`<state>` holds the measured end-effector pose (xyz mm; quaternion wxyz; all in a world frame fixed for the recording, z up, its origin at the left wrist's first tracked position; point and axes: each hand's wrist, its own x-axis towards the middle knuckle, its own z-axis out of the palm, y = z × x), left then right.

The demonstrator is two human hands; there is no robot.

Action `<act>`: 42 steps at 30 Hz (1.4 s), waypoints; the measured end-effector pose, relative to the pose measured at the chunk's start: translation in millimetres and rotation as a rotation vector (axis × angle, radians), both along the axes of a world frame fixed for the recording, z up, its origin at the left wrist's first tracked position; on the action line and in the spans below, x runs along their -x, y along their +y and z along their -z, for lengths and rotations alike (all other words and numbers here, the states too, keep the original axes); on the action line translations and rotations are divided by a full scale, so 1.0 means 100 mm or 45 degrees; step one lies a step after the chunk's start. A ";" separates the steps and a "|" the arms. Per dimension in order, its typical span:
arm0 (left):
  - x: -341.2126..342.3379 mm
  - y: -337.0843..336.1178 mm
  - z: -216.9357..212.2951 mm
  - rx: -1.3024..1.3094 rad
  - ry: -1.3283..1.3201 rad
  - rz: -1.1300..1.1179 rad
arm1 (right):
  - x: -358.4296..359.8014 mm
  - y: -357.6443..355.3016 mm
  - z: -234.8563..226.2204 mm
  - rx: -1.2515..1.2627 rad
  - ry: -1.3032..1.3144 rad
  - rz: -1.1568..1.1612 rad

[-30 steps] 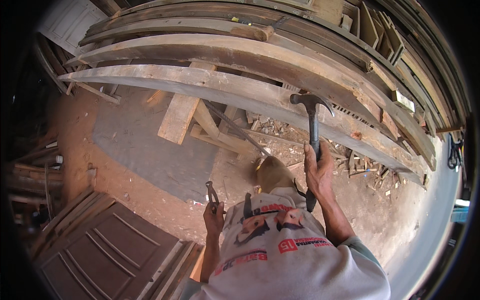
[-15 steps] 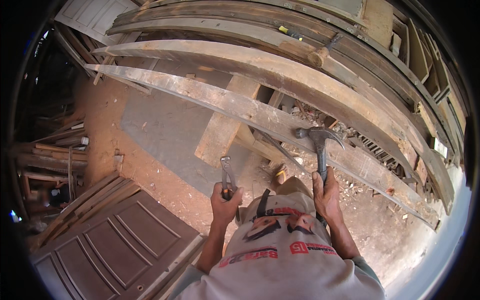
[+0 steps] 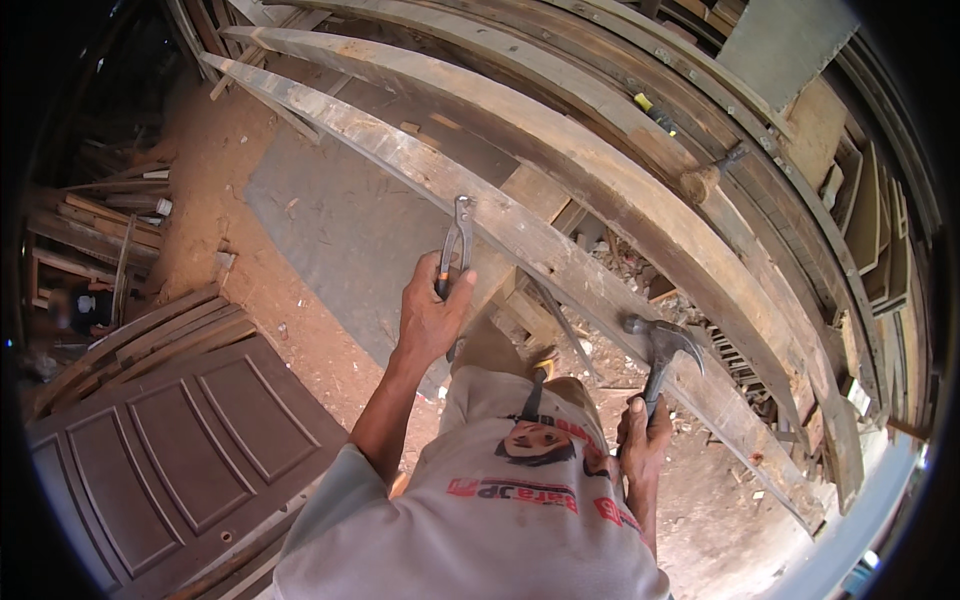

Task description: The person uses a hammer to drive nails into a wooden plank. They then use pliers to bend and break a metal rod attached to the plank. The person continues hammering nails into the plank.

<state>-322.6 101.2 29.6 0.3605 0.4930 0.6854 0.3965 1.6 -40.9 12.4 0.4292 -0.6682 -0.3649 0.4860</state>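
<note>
Gripping pincers (image 3: 455, 240) in closed left hand (image 3: 428, 318), claw hammer (image 3: 660, 350) in closed right hand (image 3: 642, 440).

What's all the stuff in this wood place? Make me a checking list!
Surface: reddish dirt floor with a grey slab.
Job's things: pincers and a claw hammer, at a long weathered plank.
Clutter: wood scraps and chips under the planks.
Grips: left hand closed on the pincers' handles; right hand closed on the hammer's handle.
Cables: nothing seen.
Surroundings: brown panelled door lying flat at the left, more long planks stacked beyond, loose boards at far left.
</note>
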 end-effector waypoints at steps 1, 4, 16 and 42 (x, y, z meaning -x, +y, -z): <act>0.04 0.06 0.05 -0.013 -0.011 0.015 | 0.02 0.00 0.05 -0.031 -0.095 -0.014; 0.17 0.20 0.19 -0.007 -0.022 0.101 | 0.20 0.11 0.01 -0.047 -0.187 -0.012; 1.17 0.61 0.12 0.131 -0.127 0.276 | 1.70 1.19 -0.47 -0.144 -0.311 0.089; 1.77 1.32 0.09 0.367 -0.169 0.662 | 2.32 1.25 -0.72 -0.191 0.022 0.550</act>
